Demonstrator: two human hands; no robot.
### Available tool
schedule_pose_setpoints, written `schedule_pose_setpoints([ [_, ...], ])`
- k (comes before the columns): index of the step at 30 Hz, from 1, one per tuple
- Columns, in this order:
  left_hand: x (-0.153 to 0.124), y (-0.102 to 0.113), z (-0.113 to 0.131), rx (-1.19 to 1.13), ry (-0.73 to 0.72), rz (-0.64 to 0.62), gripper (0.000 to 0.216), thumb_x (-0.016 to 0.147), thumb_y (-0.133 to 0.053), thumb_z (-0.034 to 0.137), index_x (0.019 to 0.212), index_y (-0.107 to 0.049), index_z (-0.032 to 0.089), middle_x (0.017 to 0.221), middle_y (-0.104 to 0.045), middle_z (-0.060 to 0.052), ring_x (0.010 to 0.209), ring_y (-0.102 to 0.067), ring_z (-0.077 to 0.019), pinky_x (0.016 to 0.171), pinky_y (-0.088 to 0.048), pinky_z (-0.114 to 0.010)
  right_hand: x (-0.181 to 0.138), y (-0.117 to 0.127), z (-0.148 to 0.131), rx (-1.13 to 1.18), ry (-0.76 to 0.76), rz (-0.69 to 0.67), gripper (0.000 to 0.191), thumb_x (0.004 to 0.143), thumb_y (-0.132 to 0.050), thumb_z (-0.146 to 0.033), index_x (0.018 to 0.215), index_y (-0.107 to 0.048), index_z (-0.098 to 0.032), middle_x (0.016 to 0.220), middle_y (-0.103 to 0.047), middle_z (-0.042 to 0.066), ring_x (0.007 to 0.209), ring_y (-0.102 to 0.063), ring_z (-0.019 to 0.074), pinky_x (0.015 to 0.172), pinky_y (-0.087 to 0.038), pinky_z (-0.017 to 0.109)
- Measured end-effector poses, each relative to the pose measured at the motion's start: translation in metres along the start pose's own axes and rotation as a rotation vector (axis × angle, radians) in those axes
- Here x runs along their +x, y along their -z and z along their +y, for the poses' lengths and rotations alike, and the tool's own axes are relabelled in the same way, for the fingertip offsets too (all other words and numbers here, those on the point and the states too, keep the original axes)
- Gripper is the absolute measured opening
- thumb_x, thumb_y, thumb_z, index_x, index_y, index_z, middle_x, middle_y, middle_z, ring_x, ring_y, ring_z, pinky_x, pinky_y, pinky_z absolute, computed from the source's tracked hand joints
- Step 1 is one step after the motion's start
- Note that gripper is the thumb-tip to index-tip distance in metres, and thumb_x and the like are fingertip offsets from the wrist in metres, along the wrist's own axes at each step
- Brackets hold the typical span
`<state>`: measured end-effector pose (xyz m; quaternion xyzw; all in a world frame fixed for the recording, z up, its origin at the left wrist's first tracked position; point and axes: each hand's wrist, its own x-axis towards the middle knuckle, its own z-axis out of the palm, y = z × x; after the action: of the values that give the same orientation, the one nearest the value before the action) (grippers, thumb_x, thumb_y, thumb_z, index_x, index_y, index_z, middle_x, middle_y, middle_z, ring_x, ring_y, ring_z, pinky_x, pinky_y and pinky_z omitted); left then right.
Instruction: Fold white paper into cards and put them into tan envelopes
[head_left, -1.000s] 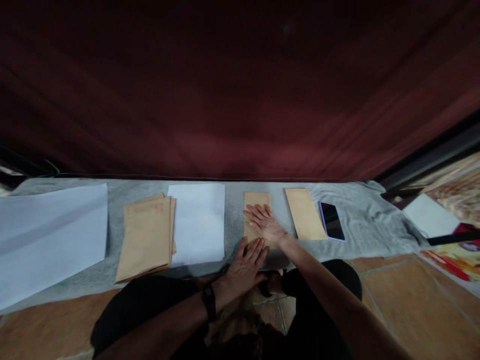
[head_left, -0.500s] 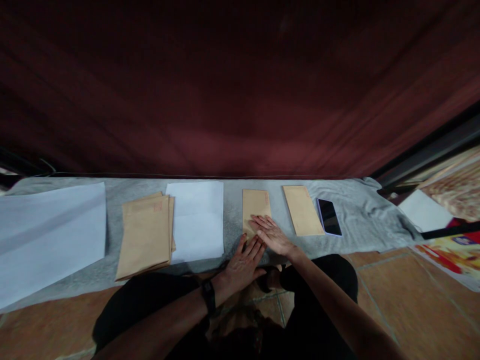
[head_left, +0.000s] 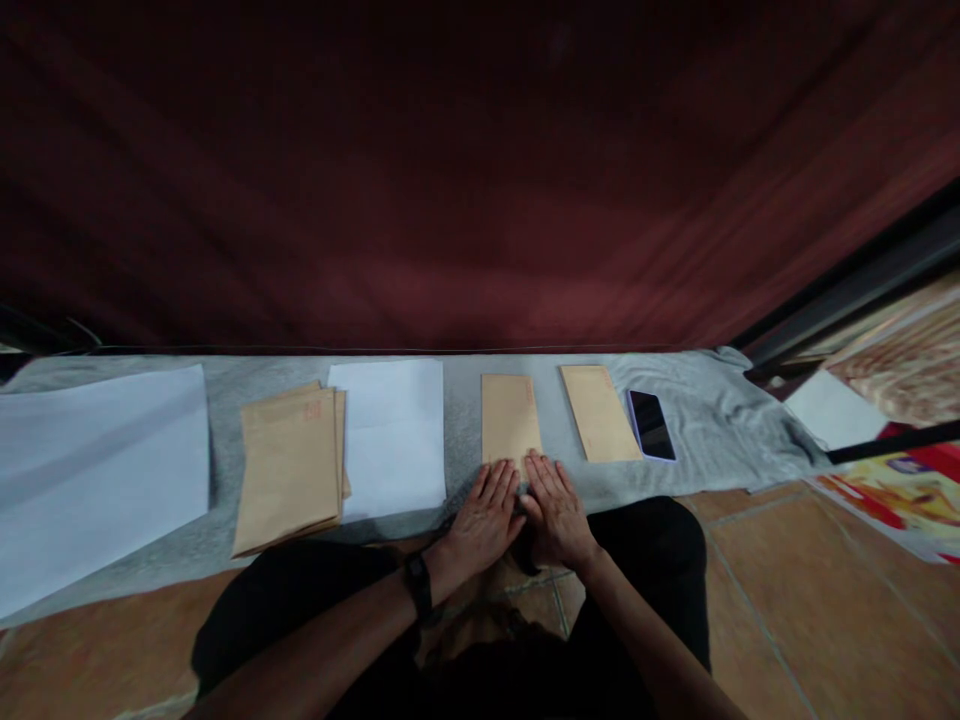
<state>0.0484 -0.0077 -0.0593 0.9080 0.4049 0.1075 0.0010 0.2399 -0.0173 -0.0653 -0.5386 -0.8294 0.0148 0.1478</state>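
Grey cloth [head_left: 463, 410] across the lower half of the frame, a brown paper envelope [head_left: 508, 412] just below centre under two hands.
Left hand [head_left: 486, 522] and right hand [head_left: 556, 515] lie palm down, fingers flat on its near end, gripping nothing; even pressure should keep the paper smooth. The white sheet [head_left: 105, 450] is cut off at far left; fingers mostly hide the envelope's near edge; its red print [head_left: 529, 390] is unreadable.

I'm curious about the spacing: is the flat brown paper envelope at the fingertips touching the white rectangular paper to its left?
Apart: the head view shows a strip of grey cloth between the brown envelope and the white paper.
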Motion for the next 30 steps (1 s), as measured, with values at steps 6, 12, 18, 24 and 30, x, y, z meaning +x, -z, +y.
schedule_pose_setpoints([
  [6,0.008,-0.004,0.001,-0.103,0.07,0.063,0.06,0.102,-0.033,0.032,0.156,-0.026,0.007,0.16,-0.034,-0.017,0.15,-0.029,-0.0247,0.123,-0.023,-0.046,-0.009,0.001,-0.009,-0.002,-0.038,0.013,0.064,0.104,-0.034,-0.031,0.161,-0.008,-0.019,0.163,-0.027,0.012,0.15,-0.028,0.0265,0.122,-0.026,0.055],
  [12,0.049,-0.008,0.002,-0.149,0.034,0.034,0.056,0.105,-0.027,0.036,0.153,-0.033,0.008,0.161,-0.033,-0.014,0.151,-0.027,-0.0213,0.123,-0.023,-0.041,-0.013,-0.009,-0.006,-0.006,-0.025,0.041,0.059,0.1,-0.04,-0.024,0.157,-0.028,-0.016,0.157,-0.041,0.014,0.149,-0.031,0.029,0.122,-0.025,0.059],
  [18,0.099,-0.021,-0.002,-0.152,-0.032,-0.037,0.064,0.105,-0.026,0.052,0.152,-0.036,0.01,0.161,-0.034,-0.013,0.15,-0.029,-0.0214,0.123,-0.023,-0.041,-0.011,-0.009,-0.007,0.048,-0.064,0.019,0.048,0.102,-0.041,-0.029,0.149,-0.046,-0.023,0.146,-0.056,0.009,0.146,-0.036,0.0286,0.123,-0.026,0.056],
  [24,0.128,-0.025,-0.036,-0.13,0.031,-0.093,0.068,0.104,-0.024,0.056,0.154,-0.034,0.01,0.163,-0.03,-0.012,0.152,-0.025,-0.0215,0.124,-0.019,-0.041,-0.006,-0.005,-0.01,0.02,-0.108,0.034,0.05,0.104,-0.038,-0.036,0.152,-0.041,-0.022,0.153,-0.049,0.008,0.145,-0.039,0.0265,0.123,-0.024,0.053],
  [30,0.147,-0.025,-0.062,-0.101,0.168,-0.108,0.069,0.104,-0.023,0.053,0.157,-0.028,0.009,0.164,-0.026,-0.011,0.154,-0.017,-0.022,0.126,-0.012,-0.039,-0.004,-0.002,-0.01,-0.012,-0.094,0.051,0.055,0.105,-0.038,-0.034,0.158,-0.027,-0.021,0.157,-0.042,0.007,0.146,-0.038,0.0241,0.122,-0.021,0.049],
])
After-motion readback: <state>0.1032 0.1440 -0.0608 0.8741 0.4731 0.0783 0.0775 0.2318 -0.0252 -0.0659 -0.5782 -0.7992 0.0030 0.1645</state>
